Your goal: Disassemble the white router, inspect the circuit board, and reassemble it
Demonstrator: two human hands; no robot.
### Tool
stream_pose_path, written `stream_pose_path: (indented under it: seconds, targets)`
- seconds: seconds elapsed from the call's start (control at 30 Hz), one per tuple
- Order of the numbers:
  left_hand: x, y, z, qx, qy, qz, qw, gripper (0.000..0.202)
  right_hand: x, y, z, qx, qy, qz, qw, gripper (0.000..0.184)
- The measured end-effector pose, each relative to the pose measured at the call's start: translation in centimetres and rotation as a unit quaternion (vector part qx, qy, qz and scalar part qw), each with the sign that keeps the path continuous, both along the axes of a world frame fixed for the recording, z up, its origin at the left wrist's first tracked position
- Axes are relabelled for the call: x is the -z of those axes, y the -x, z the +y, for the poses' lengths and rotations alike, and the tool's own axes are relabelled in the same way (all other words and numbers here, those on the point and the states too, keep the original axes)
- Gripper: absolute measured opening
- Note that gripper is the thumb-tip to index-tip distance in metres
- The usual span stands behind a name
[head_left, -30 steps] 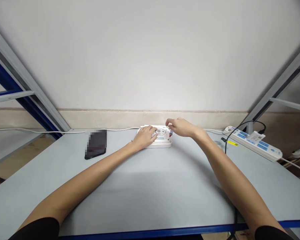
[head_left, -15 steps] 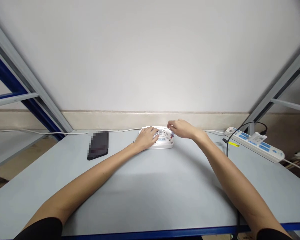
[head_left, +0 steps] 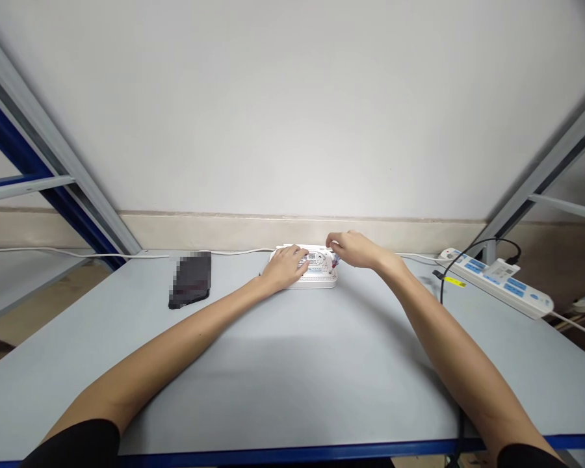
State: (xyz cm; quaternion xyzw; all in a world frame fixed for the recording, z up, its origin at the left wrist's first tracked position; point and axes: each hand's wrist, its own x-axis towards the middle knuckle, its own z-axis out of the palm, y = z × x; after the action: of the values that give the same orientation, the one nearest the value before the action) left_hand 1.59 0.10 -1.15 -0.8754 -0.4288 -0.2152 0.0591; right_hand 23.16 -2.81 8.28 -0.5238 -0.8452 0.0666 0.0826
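A white rectangular case [head_left: 316, 282] with rows of small holes and printed markings on its top lies at the back of the desk. My left hand [head_left: 286, 265] rests over its left half, fingers spread on the top and covering part of it. At the case's right end is my right hand [head_left: 351, 248], its fingers bent in a pinch. Beneath those fingers shows a small clear, bluish and red piece [head_left: 335, 261], too small and too covered to name.
On the left of the desk [head_left: 292, 377] lies a dark flat object [head_left: 191, 279], partly pixelated. A white power strip [head_left: 497, 281] with a black plug and cable [head_left: 441, 292] lies at the right. White cord [head_left: 244, 252] runs along the wall. Metal frame posts stand at both sides.
The view has shifted very slightly. Both hands keep their places on and beside the white case, with no clear movement of the things.
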Motion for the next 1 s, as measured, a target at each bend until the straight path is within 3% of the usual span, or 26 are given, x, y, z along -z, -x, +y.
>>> stream_pose_path:
  seconds: [0.5, 0.8, 0.93, 1.0]
  targets:
    - [0.05, -0.02, -0.03, -0.002, -0.003, 0.002, 1.0, 0.03, 0.15, -0.02, 0.3, 0.002, -0.011, -0.001, 1.0, 0.024]
    - [-0.06, 0.05, -0.05, 0.0, -0.007, 0.003, 1.0, 0.029, -0.02, -0.39, 0.25, -0.049, 0.014, 0.032, 0.998, 0.024]
    - [-0.13, -0.03, -0.08, -0.002, -0.012, 0.006, 1.0, 0.029, -0.38, -0.17, -0.23, -0.019, 0.045, 0.033, 0.998, 0.02]
    - [-0.12, -0.09, -0.08, -0.003, -0.01, 0.007, 1.0, 0.029, -0.55, 0.0, -0.4, 0.0, 0.046, 0.021, 0.999, 0.027]
